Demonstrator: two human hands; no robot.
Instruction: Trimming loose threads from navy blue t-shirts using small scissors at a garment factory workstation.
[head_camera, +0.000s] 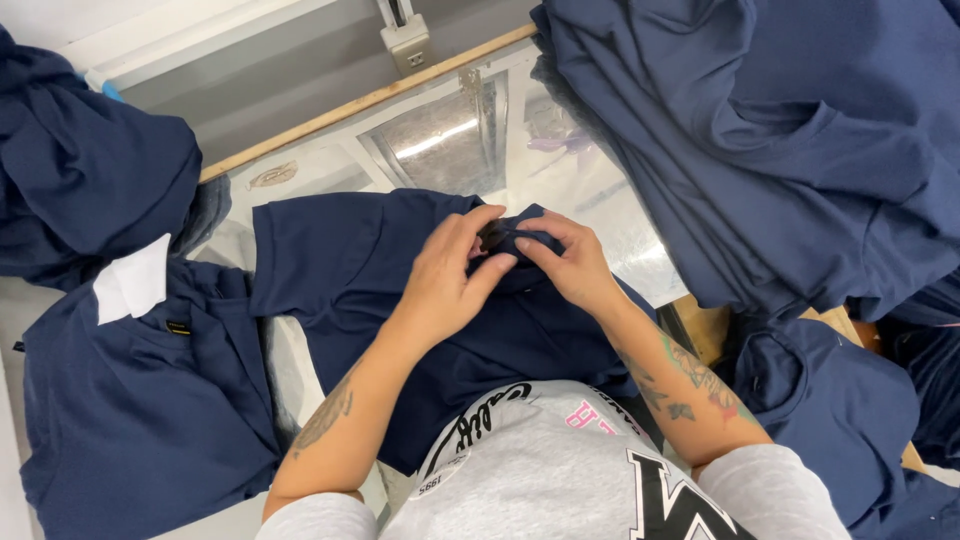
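On table – both hands (505, 262) pinching navy shirt (350, 260) collar.

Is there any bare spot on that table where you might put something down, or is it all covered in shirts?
Bare tabletop shows beyond the shirt both hands pinch, left hand and right hand, bordered by the wooden rail and right-hand pile. A thin strip lies between that shirt and the left stack. Elsewhere it is crowded.

Glossy light-lit table (600, 215); wooden edge strip (360, 105); grey wall (250, 80) with, perhaps, electrical outlet box (407, 45).
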